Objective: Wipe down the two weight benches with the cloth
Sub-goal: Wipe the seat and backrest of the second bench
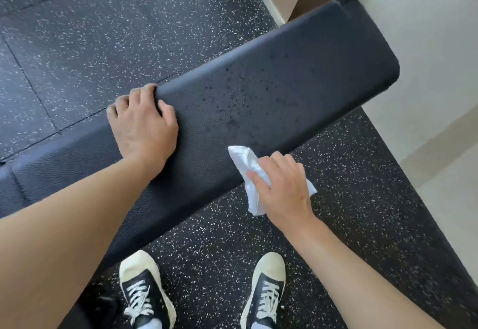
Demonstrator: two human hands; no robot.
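A black padded weight bench (271, 90) runs diagonally from lower left to upper right, its top speckled with dark wet spots. My left hand (143, 124) rests on the pad, its fingers curled over the far edge. My right hand (282, 186) holds a white cloth (245, 165) against the bench's near edge, thumb and fingers pinching the cloth. Part of the cloth hangs below the pad. Only one bench is in view.
Black speckled rubber floor tiles (77, 31) surround the bench. A pale wall and skirting (426, 70) stand close to the bench's far right end. My two shoes (144, 290) stand on the floor just in front of the bench.
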